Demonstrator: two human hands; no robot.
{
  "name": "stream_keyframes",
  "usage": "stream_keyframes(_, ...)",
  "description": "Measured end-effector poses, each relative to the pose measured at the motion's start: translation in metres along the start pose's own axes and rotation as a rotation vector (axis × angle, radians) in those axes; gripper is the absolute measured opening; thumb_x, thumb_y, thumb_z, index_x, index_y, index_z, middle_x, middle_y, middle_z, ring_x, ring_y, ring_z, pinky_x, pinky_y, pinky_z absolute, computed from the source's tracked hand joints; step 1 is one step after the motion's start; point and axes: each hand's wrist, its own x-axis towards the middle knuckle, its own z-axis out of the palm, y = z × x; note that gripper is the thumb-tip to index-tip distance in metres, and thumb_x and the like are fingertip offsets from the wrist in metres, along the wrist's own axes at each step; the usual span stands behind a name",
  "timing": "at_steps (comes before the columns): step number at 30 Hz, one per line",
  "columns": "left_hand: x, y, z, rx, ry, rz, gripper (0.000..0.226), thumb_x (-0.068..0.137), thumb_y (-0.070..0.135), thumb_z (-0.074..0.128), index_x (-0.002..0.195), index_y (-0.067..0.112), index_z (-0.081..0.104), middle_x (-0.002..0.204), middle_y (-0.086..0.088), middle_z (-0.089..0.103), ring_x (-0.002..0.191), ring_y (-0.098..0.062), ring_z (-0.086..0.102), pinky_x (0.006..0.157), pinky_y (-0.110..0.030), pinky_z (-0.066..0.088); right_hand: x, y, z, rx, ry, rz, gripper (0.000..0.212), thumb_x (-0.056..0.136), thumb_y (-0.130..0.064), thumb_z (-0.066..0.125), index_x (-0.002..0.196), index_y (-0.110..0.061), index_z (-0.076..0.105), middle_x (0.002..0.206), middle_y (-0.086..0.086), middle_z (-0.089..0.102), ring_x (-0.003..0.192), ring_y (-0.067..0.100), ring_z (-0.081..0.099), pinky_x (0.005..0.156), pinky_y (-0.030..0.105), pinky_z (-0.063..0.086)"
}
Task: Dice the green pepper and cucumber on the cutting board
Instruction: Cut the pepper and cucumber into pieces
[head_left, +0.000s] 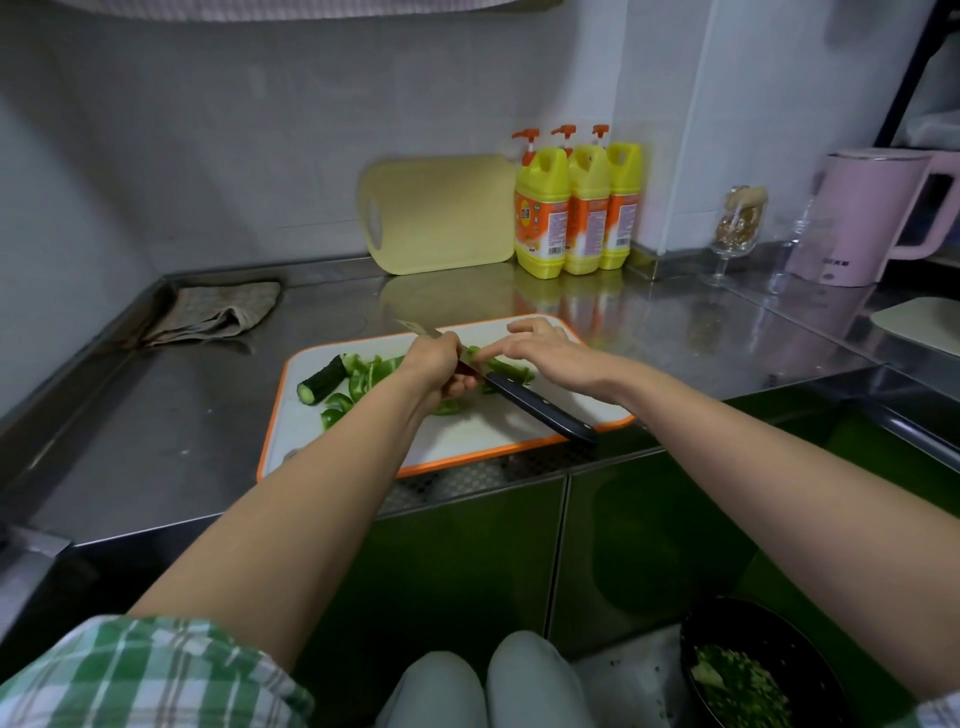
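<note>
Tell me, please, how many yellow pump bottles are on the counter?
3, side by side at the rear: left bottle, middle bottle, right bottle. Others could hide behind.

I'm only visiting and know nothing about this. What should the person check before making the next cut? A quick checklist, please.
1. Grip: the left hand grips the knife up by the blade, and the dark handle sticks out free. Not ok.
2. Fingers away from the blade: the right hand has a straight finger on the pepper strip, right beside the blade. Not ok.
3. Steady base: the cutting board lies flat on the counter. Ok.
4. Next piece ready: the cucumber lies uncut at the board's left end, apart from both hands. Ok.
5. Which way the sharp edge faces: cannot tell.
</note>
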Motion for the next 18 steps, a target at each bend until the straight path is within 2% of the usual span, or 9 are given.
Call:
stream_keyframes(3,0.002,-0.003,-0.002,-0.007,0.021,0.007,0.034,0.096,0.006,0.027,0.074,-0.003,0.051,0.038,-0.008,0.054,0.026,-0.010,0.039,0.030,-0.013,0.025,0.003,0.000,0.009,-0.044,0.005,0.105,0.012,0.096,-0.043,0.047,0.091,-0.050,0.055,0.151,-0.004,0.027,0.143,0.020,0.016,0.118,0.046,0.013)
stream_keyframes(5,0.003,-0.004,-0.005,-0.008,0.031,0.001,0.033,0.096,0.006,0.028,0.072,-0.001,0.049,0.037,-0.007,0.053,0.026,-0.010,0.039,0.030,-0.013,0.025,0.006,0.007,0.009,-0.118,0.011,0.143,0.012,0.099,-0.038,0.045,0.105,-0.045,0.052,0.154,0.000,0.023,0.143,0.024,0.014,0.118,0.047,0.012)
stream_keyframes(7,0.003,-0.003,-0.007,-0.007,0.052,-0.011,0.031,0.095,0.006,0.028,0.072,0.000,0.048,0.036,-0.007,0.053,0.026,-0.009,0.040,0.030,-0.013,0.025,0.010,0.015,0.007,-0.173,0.039,0.156,0.032,0.101,-0.036,0.040,0.132,-0.034,0.049,0.158,0.001,0.019,0.145,0.024,0.011,0.117,0.045,0.011)
stream_keyframes(9,0.004,-0.002,-0.008,-0.005,0.071,-0.012,0.029,0.095,0.005,0.029,0.073,0.001,0.047,0.036,-0.007,0.053,0.026,-0.009,0.041,0.030,-0.013,0.026,0.011,0.015,0.007,-0.120,0.091,0.160,0.045,0.099,-0.044,0.040,0.141,-0.030,0.040,0.158,-0.002,0.017,0.145,0.025,0.012,0.117,0.042,0.012)
stream_keyframes(11,0.005,-0.001,-0.008,0.003,0.085,-0.004,0.029,0.096,0.006,0.029,0.074,0.001,0.048,0.036,-0.006,0.054,0.026,-0.009,0.041,0.030,-0.013,0.027,0.013,0.012,0.006,-0.053,0.147,0.131,0.051,0.089,-0.056,0.044,0.134,-0.035,0.050,0.154,-0.002,0.024,0.142,0.026,0.016,0.113,0.041,0.015)
stream_keyframes(12,0.006,-0.001,-0.007,0.004,0.090,0.000,0.030,0.096,0.006,0.029,0.073,0.002,0.048,0.037,-0.006,0.054,0.026,-0.009,0.041,0.030,-0.014,0.028,0.012,0.010,0.006,-0.066,0.146,0.107,0.047,0.084,-0.058,0.042,0.124,-0.040,0.059,0.151,-0.003,0.028,0.140,0.025,0.018,0.110,0.041,0.015)
stream_keyframes(14,0.006,0.000,-0.003,-0.001,0.096,0.007,0.032,0.097,0.007,0.029,0.072,0.001,0.049,0.037,-0.007,0.054,0.026,-0.009,0.040,0.030,-0.013,0.028,0.012,0.010,0.006,-0.126,0.120,0.089,0.037,0.088,-0.053,0.040,0.108,-0.042,0.070,0.148,-0.003,0.033,0.138,0.025,0.020,0.107,0.041,0.015)
stream_keyframes(16,0.005,-0.001,0.000,-0.006,0.102,0.011,0.032,0.097,0.007,0.029,0.071,0.000,0.048,0.039,-0.009,0.055,0.025,-0.010,0.039,0.030,-0.013,0.027,0.010,0.013,0.004,-0.198,0.127,0.086,0.038,0.099,-0.044,0.035,0.113,-0.037,0.070,0.150,0.000,0.033,0.140,0.024,0.018,0.110,0.042,0.012)
stream_keyframes(18,0.004,-0.001,0.003,-0.002,0.109,0.014,0.030,0.096,0.007,0.030,0.072,0.000,0.047,0.048,-0.014,0.057,0.026,-0.010,0.039,0.031,-0.014,0.027,0.008,0.014,0.002,-0.160,0.150,0.062,0.038,0.101,-0.041,0.033,0.117,-0.035,0.067,0.150,0.001,0.032,0.141,0.021,0.017,0.110,0.040,0.009)
